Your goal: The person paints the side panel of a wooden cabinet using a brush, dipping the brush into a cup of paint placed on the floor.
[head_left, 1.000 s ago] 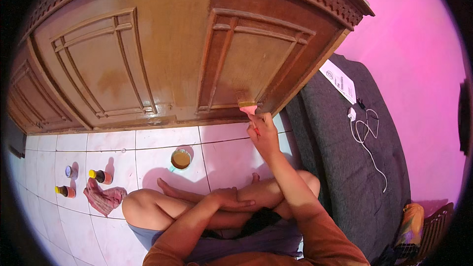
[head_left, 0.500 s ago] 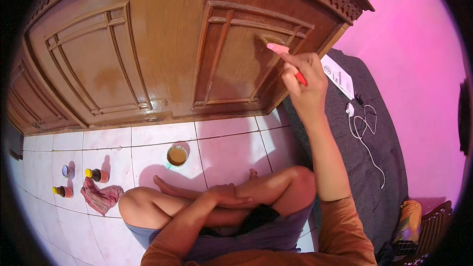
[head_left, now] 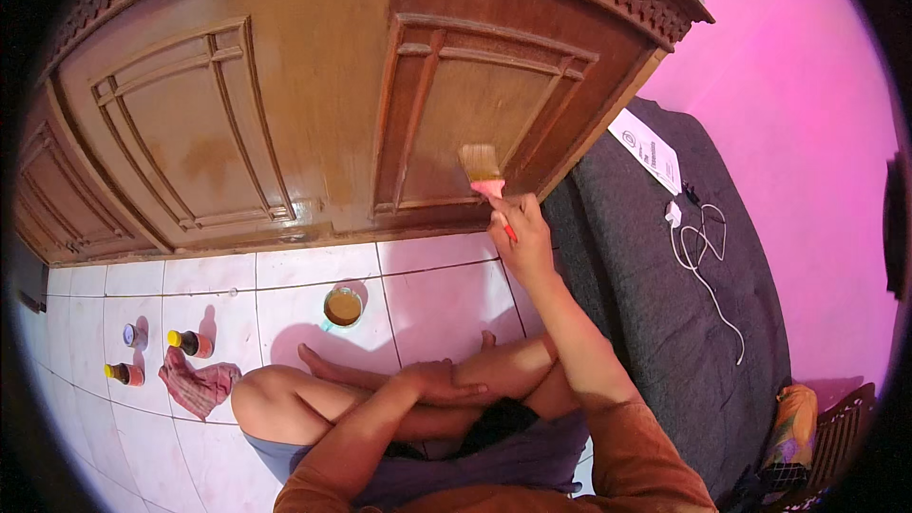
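Observation:
My right hand (head_left: 524,233) is closed around the red handle of a paintbrush (head_left: 482,166). Its wide, pale bristles point upward, against or just in front of the lower part of the right framed panel (head_left: 475,109) on a brown wooden cabinet (head_left: 356,66); exact contact cannot be told. My left hand (head_left: 445,381) lies across my crossed legs, fingers stretched along the shin, holding nothing. On the tiles between my legs and the cabinet stands a cup (head_left: 358,321) of light brown liquid, its pale green handle toward me.
To the left on the white tiled floor (head_left: 294,271) are two yellow-capped bottles (head_left: 193,343), a small round container (head_left: 134,334) and a crumpled pink cloth (head_left: 199,386). A dark grey cushion or mattress (head_left: 655,294) at the right bears papers (head_left: 648,150) and a white charger cable (head_left: 705,275).
My right hand has brought the paintbrush down and to the left, from the panel's upper right to its lower part. My left hand stays on my leg.

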The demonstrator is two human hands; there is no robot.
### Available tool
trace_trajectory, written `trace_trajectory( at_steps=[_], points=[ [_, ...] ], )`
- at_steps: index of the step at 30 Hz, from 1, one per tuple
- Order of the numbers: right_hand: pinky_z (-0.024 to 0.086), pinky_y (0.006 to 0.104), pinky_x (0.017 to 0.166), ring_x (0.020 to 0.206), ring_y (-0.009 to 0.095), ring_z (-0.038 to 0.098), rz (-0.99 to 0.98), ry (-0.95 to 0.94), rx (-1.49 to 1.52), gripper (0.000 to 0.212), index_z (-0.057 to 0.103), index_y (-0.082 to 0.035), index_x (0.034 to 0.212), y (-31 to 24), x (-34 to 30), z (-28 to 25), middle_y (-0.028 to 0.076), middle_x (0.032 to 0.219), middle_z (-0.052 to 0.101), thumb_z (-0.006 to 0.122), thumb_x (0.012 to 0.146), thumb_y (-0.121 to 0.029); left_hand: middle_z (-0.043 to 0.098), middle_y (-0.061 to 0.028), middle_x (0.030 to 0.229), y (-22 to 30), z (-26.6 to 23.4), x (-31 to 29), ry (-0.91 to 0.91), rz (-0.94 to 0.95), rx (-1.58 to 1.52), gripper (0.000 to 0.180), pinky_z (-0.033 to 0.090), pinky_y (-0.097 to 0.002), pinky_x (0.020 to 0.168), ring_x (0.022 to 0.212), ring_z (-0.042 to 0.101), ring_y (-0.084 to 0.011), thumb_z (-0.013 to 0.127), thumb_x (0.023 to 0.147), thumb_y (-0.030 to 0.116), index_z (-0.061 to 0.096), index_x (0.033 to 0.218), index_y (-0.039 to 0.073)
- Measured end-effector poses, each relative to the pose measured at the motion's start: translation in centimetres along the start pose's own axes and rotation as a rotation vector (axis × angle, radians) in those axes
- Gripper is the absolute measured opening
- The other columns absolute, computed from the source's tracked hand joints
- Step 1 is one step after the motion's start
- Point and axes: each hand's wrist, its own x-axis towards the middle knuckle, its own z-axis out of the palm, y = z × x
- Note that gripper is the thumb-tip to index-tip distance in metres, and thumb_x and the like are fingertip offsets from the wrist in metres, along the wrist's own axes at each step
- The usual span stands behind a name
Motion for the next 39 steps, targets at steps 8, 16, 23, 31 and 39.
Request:
trace_trajectory(
  at_steps=[8, 16, 23, 31, 39],
  points=[
    [0.046, 0.0293, 0.069, 0.073, 0.019, 0.050, -0.046, -0.058, 0.173, 0.023, 0.070, -0.004, 0.102, -0.5, 5.4, -3.5, 0.009, 0.086, 0.060, 0.062, 0.081, 0.001, 0.058, -0.0344, 0.119, 1.7, -1.2, -1.6, -0.061, -0.033, -0.009, 0.129, 0.045, -0.0424, 0.099, 0.114, 0.058, -0.0420, 0.043, 0.063, 0.094, 0.050, 0.120, -0.021],
    [0.050, 0.0336, 0.075, 0.082, 0.025, 0.060, -0.155, 0.219, -0.066, 0.025, 0.069, -0.004, 0.105, -3.7, 8.1, -6.7, 0.012, 0.093, 0.058, 0.066, 0.080, -0.002, 0.058, -0.0337, 0.120, 0.7, -0.4, -0.5, -0.019, -0.052, 0.018, 0.131, 0.046, -0.0430, 0.097, 0.113, 0.059, -0.0414, 0.041, 0.061, 0.096, 0.050, 0.120, -0.021],
    [0.052, 0.0365, 0.075, 0.087, 0.031, 0.062, 0.309, -0.102, 0.238, 0.035, 0.066, -0.007, 0.114, 0.6, -2.2, 2.4, 0.014, 0.097, 0.055, 0.067, 0.080, 0.000, 0.061, -0.0316, 0.117, 1.0, -0.4, -0.6, 0.004, -0.061, 0.018, 0.129, 0.047, -0.0437, 0.095, 0.109, 0.061, -0.0409, 0.042, 0.062, 0.096, 0.052, 0.119, -0.019],
    [0.050, 0.0323, 0.071, 0.080, 0.024, 0.059, 0.166, -0.242, 0.084, 0.027, 0.070, -0.004, 0.106, 1.1, -1.0, 3.0, 0.011, 0.089, 0.054, 0.065, 0.080, 0.001, 0.063, -0.0313, 0.112, 1.1, -0.6, -0.9, 0.004, -0.027, -0.008, 0.122, 0.047, -0.0445, 0.095, 0.108, 0.061, -0.0405, 0.043, 0.064, 0.094, 0.058, 0.114, -0.016],
    [0.050, 0.0318, 0.073, 0.082, 0.022, 0.059, -0.127, 0.096, 0.008, 0.024, 0.071, -0.003, 0.102, -3.0, 5.2, -1.6, 0.011, 0.093, 0.058, 0.064, 0.079, 0.003, 0.062, -0.0288, 0.116, 0.5, -0.5, -1.9, 0.033, 0.039, -0.117, 0.121, 0.047, -0.0441, 0.095, 0.111, 0.061, -0.0381, 0.049, 0.060, 0.094, 0.058, 0.117, -0.013]
  ],
)
